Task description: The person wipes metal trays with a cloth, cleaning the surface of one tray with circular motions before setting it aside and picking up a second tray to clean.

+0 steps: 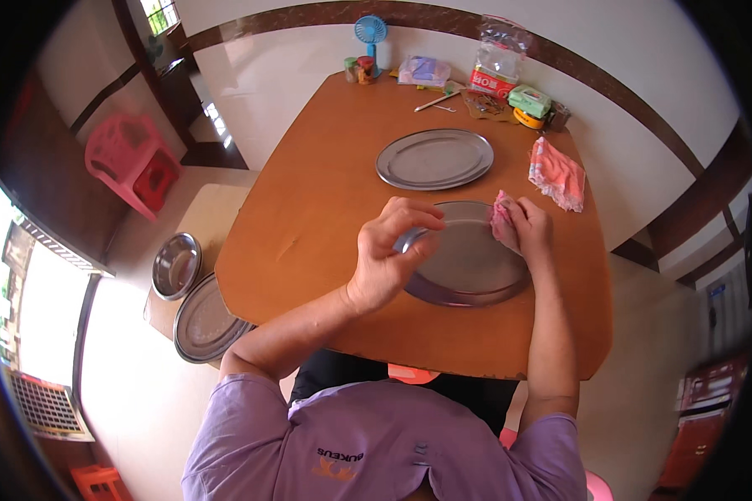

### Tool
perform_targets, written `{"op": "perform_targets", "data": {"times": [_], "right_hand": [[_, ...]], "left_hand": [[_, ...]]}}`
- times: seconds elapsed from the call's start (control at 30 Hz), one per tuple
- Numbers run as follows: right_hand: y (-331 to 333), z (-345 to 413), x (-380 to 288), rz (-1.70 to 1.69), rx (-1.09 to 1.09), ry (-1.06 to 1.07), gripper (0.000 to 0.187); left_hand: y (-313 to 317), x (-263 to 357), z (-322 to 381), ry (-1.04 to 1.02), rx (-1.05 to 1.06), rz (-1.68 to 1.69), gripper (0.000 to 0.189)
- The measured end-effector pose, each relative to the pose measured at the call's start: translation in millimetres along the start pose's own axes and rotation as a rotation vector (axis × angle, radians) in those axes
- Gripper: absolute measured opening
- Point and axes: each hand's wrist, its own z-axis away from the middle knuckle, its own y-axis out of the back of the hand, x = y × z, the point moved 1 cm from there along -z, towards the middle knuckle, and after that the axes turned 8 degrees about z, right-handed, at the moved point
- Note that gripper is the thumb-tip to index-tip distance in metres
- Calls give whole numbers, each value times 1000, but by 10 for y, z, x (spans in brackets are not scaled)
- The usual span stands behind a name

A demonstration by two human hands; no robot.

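Observation:
In front of me an oval metal tray (470, 266) lies on the brown wooden table (326, 206). My left hand (395, 250) is over the tray's left rim, thumb and fingers curved and apart, with nothing between them; whether it touches the rim I cannot tell. A crumpled pink cloth (501, 219) is pinched in my right hand (531, 228) at the tray's upper right edge. Beyond these, a second oval metal tray (435, 160) lies flat on the table. To its right rests a folded coral cloth (558, 175) with a frayed edge.
Along the far table edge stand a blue handheld fan (371, 34), small jars (358, 70) and several packages (492, 78). Low on my left are a metal bowl (177, 266) and another oval tray (210, 319). A pink plastic chair (131, 163) stands farther off.

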Motion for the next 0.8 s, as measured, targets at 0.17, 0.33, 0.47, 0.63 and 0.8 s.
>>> {"op": "perform_targets", "data": {"times": [0.17, 0.33, 0.47, 0.63, 0.8], "right_hand": [[-46, 10, 55, 26, -26, -52, 41], [-131, -15, 76, 73, -66, -56, 50], [-92, -8, 106, 133, -87, -60, 50], [-166, 20, 196, 57, -134, -65, 50], [-341, 23, 198, -81, -140, -43, 47]], "left_hand": [[-298, 634, -121, 55, -345, 307, 16], [-709, 1115, -62, 622, -955, 1429, 31], [-969, 1312, -40, 465, -1044, 1789, 43], [-818, 1374, -141, 674, -1016, 1709, 34], [-691, 1344, -319, 370, -853, 1579, 33]]}}
